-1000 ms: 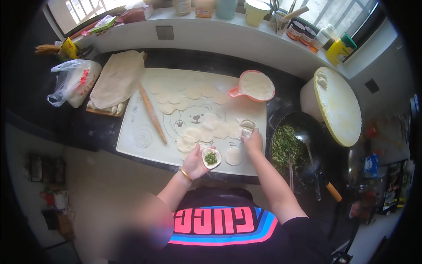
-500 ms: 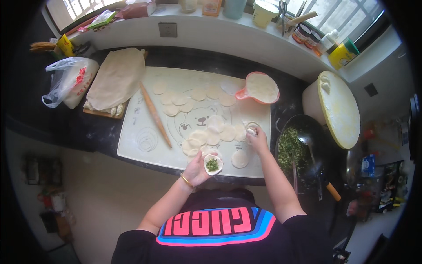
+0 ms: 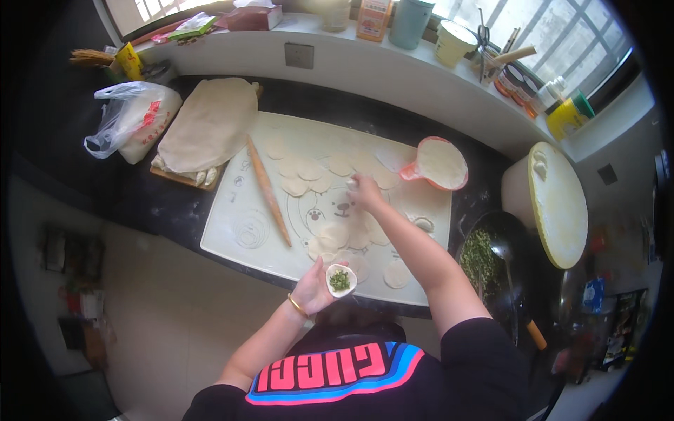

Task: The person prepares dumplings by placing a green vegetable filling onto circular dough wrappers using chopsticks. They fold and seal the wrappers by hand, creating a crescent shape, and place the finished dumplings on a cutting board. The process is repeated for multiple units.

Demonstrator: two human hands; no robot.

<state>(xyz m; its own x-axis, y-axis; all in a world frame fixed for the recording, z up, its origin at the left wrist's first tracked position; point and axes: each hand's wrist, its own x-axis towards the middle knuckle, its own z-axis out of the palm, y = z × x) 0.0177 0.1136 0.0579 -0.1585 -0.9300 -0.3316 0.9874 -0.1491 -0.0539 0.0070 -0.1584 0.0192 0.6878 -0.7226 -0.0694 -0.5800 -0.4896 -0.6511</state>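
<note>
In my left hand (image 3: 317,286), a round dumpling wrapper (image 3: 332,289) lies on the fingers, with chopped green filling (image 3: 340,281) heaped in its middle. My right hand (image 3: 365,192) reaches across the pale dough mat (image 3: 228,210) to the wrappers near its centre. Its fingers are pinched together beside a small whitish thing that I cannot make out. Several flat wrappers (image 3: 302,167) lie overlapping toward the back of the mat. More wrappers (image 3: 326,242) are piled nearer me, partly behind my right forearm. A pale folded dumpling (image 3: 423,224) sits right of that forearm.
A wooden rolling pin (image 3: 268,193) lies across the mat's left. Further left are a dough sheet (image 3: 210,126) over a board and a plastic bag (image 3: 144,123). A red-rimmed flour scoop (image 3: 442,163), a yellow-rimmed tub (image 3: 562,203) and a pan of green filling (image 3: 479,256) stand right.
My right hand has moved left and away from me, from the mat's right side to its middle. The left hand still holds the filled wrapper. The whole view has shifted slightly.
</note>
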